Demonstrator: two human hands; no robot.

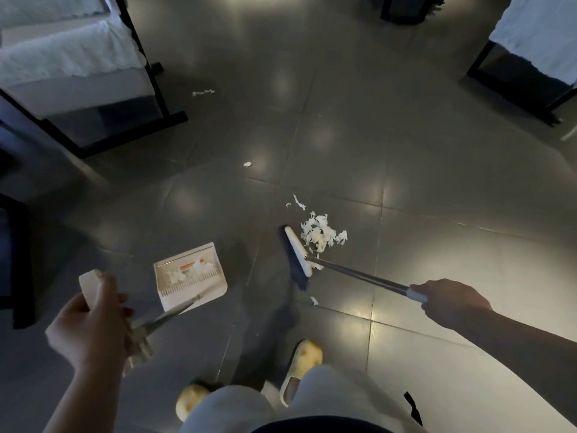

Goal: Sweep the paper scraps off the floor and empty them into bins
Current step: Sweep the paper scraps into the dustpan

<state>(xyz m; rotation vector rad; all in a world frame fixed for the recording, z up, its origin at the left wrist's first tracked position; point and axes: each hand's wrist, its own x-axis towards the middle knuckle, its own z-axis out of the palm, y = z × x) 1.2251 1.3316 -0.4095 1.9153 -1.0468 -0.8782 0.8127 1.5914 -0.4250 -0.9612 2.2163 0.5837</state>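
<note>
Standing on dark floor tiles point(312, 89), head view: left hand point(93, 320), fingers curled tight round the white grip of a long-handled dustpan point(190, 276), whose pan sits on the floor near the feet and already contains white scraps. Right hand point(452, 300), fingers wrapped round the metal pole of a broom point(296, 254); broom head white with dark bristles, set on the floor to the right of the dustpan, apart from it. Main heap of paper scraps point(321, 234) lying just beside the broom head on its far side. Loose scraps further off: one small piece point(247, 164) mid-floor, one strip point(203, 93) near a black-framed rack point(162, 98) at upper left. Yellow slippers point(304, 360) at bottom centre.
</note>
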